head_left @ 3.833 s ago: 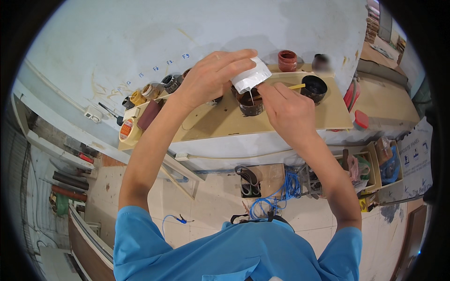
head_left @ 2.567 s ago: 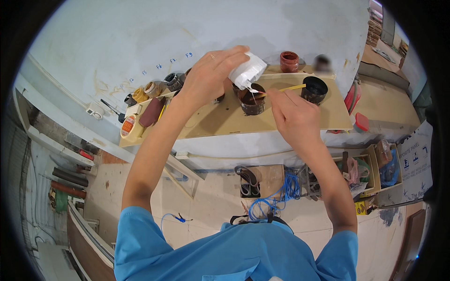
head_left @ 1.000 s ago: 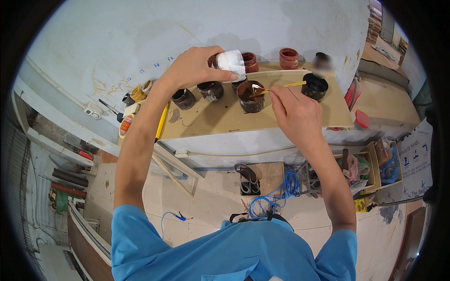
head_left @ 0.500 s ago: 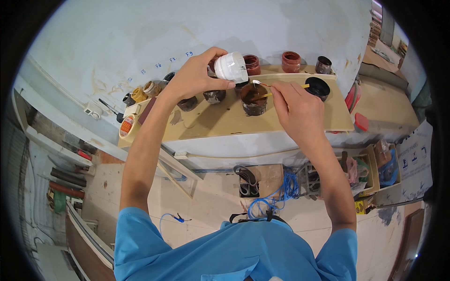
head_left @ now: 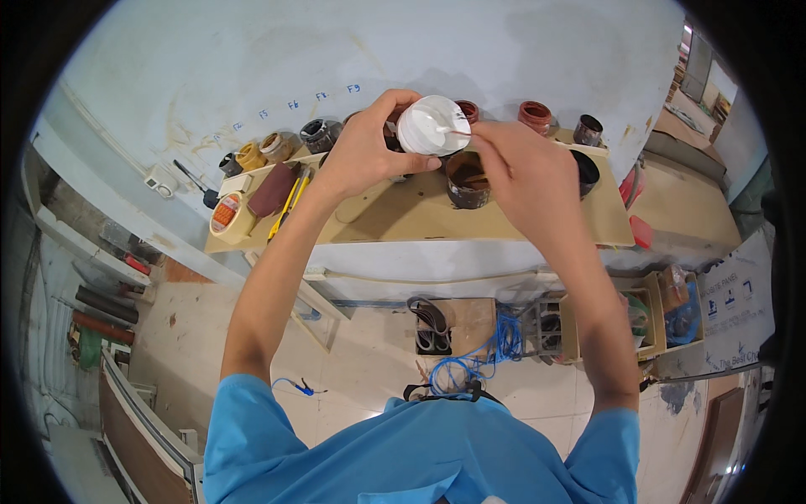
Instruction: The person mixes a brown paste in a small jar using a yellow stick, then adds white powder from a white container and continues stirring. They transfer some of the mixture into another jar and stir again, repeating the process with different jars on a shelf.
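My left hand point(head_left: 369, 153) is wrapped round a white jar point(head_left: 411, 128), tilted so that its mouth faces me and to the right. White paint shows inside it. Pinched in my right hand point(head_left: 533, 175) is a thin reddish stick point(head_left: 459, 132), its white-coated tip inside the jar's mouth. Whether that tip is a brush or a bare stick I cannot tell. Below the jar, a dark pot of brown paint point(head_left: 467, 195) stands on the shelf with a yellowish stick in it. My right hand partly covers a black pot point(head_left: 587, 172) beside it.
Several open paint jars line the wall, among them a yellow one point(head_left: 249, 156) and a red one point(head_left: 535, 116). A tape roll point(head_left: 230, 220), a maroon block point(head_left: 274, 191) and a yellow cutter knife point(head_left: 290, 202) lie on the beige shelf's point(head_left: 537, 228) left end. Blue hose point(head_left: 462, 370) coils on the floor.
The white jar has turned its mouth more toward me. The stick's white tip has moved from above the brown pot up and left into the jar. My view has shifted slightly.
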The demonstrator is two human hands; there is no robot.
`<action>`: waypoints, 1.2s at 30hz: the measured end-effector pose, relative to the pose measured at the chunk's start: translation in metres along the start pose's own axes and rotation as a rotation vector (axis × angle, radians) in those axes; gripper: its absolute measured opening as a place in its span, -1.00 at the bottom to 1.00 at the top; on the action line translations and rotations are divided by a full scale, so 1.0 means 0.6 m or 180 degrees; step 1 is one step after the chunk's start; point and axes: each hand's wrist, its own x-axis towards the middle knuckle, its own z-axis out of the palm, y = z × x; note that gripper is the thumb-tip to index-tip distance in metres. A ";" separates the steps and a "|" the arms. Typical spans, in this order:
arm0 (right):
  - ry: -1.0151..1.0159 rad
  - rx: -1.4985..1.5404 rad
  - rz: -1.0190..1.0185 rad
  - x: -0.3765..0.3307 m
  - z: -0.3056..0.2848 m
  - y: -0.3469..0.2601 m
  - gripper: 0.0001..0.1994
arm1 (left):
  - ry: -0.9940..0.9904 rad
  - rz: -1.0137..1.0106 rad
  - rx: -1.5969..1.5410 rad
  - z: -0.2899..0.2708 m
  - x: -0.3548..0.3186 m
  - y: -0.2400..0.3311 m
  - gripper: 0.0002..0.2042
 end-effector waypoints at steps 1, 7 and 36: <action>-0.0151 0.0053 -0.0020 0.016 -0.001 0.001 -0.83 | 0.0021 -0.0097 -0.0174 0.007 0.001 0.002 -0.18; 0.0327 0.1177 0.1005 0.069 -0.085 0.025 -0.75 | 0.0434 -0.0481 -0.1253 0.022 0.016 -0.004 -0.15; 0.0682 0.1483 0.2401 -0.190 -0.154 0.082 -0.79 | -0.1963 -0.0379 0.0596 0.130 0.187 0.009 -0.20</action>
